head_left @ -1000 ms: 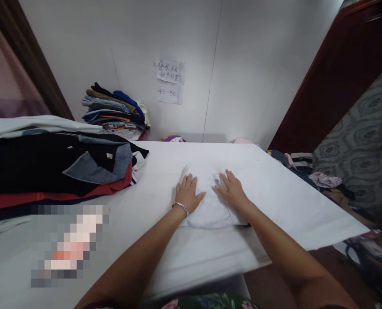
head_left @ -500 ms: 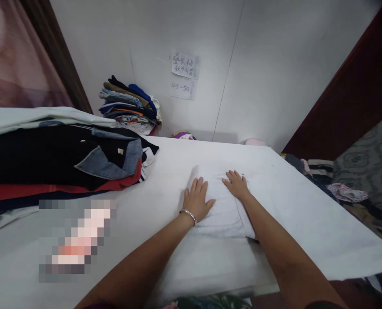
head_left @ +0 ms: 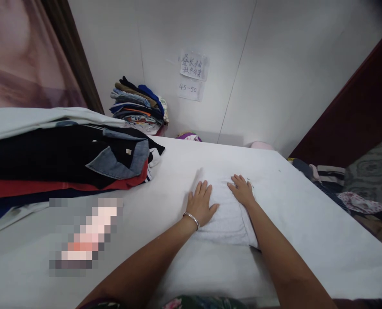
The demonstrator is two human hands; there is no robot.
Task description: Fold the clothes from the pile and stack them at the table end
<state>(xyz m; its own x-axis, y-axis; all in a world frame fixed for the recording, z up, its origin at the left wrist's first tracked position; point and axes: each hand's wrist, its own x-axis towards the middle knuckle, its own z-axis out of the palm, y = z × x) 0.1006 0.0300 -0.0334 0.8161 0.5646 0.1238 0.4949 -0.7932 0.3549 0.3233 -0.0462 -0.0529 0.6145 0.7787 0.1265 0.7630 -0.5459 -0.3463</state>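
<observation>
A white folded garment lies on the white-covered table in front of me. My left hand rests flat on its left side, fingers stretched forward and thumb out, a silver bangle at the wrist. Toward the far right part of the cloth, my right hand is pressed down with its fingers spread. Neither hand grips anything. Creases run across the cloth between the hands and down its right side. A small dark mark shows beside the right hand, and the garment's kind cannot be made out.
Several garments, black, red and white, lie in a heap at the left. A stack of folded clothes stands behind them by the wall. A blurred-out patch covers something at the left front. More clothes lie beyond the right edge.
The view has shifted slightly, so everything appears a little further right. Both hands stay flat on the white garment, with hardly any movement over it.
</observation>
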